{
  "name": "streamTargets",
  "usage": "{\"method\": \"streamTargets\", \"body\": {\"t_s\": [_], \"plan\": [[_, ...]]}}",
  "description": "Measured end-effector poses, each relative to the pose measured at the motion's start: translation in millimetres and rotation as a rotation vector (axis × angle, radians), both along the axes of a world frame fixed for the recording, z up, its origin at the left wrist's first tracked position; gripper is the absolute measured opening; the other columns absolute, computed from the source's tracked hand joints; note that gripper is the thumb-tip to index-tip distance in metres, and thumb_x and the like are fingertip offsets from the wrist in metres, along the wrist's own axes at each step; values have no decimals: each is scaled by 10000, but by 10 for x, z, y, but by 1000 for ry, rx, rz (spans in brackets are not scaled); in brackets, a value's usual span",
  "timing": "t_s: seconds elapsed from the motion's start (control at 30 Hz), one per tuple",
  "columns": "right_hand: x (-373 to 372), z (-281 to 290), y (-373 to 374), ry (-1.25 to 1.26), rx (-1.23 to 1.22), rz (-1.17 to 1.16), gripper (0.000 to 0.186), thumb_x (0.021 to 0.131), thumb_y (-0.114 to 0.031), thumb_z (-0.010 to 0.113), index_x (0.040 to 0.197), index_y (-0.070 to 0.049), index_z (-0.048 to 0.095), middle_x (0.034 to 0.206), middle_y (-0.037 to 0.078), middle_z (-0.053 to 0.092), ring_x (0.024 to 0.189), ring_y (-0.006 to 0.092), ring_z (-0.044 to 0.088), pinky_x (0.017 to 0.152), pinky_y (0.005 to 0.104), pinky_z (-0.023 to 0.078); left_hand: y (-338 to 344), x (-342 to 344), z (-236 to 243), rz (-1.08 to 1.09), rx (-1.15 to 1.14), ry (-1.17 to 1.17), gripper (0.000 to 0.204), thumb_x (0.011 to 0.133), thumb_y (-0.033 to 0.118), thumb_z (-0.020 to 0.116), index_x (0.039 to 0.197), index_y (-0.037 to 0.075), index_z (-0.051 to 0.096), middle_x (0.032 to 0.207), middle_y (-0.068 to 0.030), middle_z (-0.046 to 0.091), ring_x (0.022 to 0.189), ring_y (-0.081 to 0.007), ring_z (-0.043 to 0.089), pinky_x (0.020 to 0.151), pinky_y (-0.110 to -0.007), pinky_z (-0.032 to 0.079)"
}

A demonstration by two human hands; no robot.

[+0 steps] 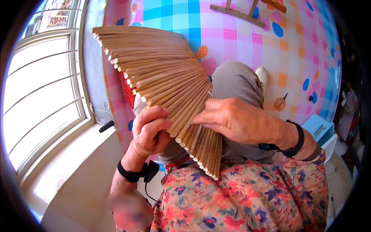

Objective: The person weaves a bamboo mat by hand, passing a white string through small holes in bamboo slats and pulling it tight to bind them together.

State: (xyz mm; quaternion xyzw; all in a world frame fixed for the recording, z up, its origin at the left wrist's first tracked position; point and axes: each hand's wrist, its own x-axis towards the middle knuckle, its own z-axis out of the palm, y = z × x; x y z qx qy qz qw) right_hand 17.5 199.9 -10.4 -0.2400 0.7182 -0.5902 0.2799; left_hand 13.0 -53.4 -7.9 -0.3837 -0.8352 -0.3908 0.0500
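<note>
A fan-shaped mat of straw-coloured stalks (166, 73), laid side by side, rests across my lap. My left hand (150, 129) is curled at the near edge of the mat, its fingers closed on the stalk ends. Over the middle of the stalks, my right hand (232, 118) pinches a thin needle (188, 123) between thumb and forefinger, its tip pointing left. A bit of pale thread (210, 92) shows at the mat's right edge, above my right hand. The underside of the mat is hidden.
Small scissors (281, 103) lie on the checked floor covering (232, 34) to the right. A wooden stand (239, 15) is at the far side. A light blue plastic stool or box (319, 129) stands at the right. A barred window (42, 85) and its sill (73, 154) are at the left.
</note>
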Motion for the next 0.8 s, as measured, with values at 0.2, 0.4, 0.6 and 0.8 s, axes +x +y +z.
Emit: {"method": "streamTargets", "body": {"t_s": [0.2, 0.4, 0.6, 0.8], "plan": [[-159, 254, 43, 262, 351, 214, 219, 871, -117, 538, 1068, -74, 625, 865, 155, 581, 805, 349, 604, 708, 405, 484, 122, -109, -39, -41, 82, -1, 393, 600, -65, 610, 980, 34, 587, 1006, -146, 581, 783, -287, 610, 638, -353, 502], [-166, 145, -10, 326, 230, 168, 258, 836, -14, 561, 1074, -85, 632, 801, 140, 523, 756, 325, 583, 662, 387, 474, 96, -141, -74, -128, 160, -84, 304, 693, -29, 607, 989, 30, 577, 1043, -128, 569, 861, -306, 602, 726, -361, 495], [-186, 177, -21, 333, 380, 208, 248, 821, 4, 593, 1049, -80, 646, 756, 116, 472, 690, 283, 537, 619, 352, 444, 102, -176, -229, -179, 220, -110, 320, 742, -37, 562, 1054, 32, 556, 1123, -131, 537, 936, -319, 600, 774, -394, 501], [-226, 252, 54, 424, 542, 222, 218, 823, -17, 613, 1032, -67, 649, 756, 110, 475, 690, 273, 537, 619, 351, 444, 41, -287, -263, -109, 42, 157, 383, 762, 71, 620, 1138, 118, 572, 1258, -100, 516, 1028, -286, 588, 799, -386, 485]]}}
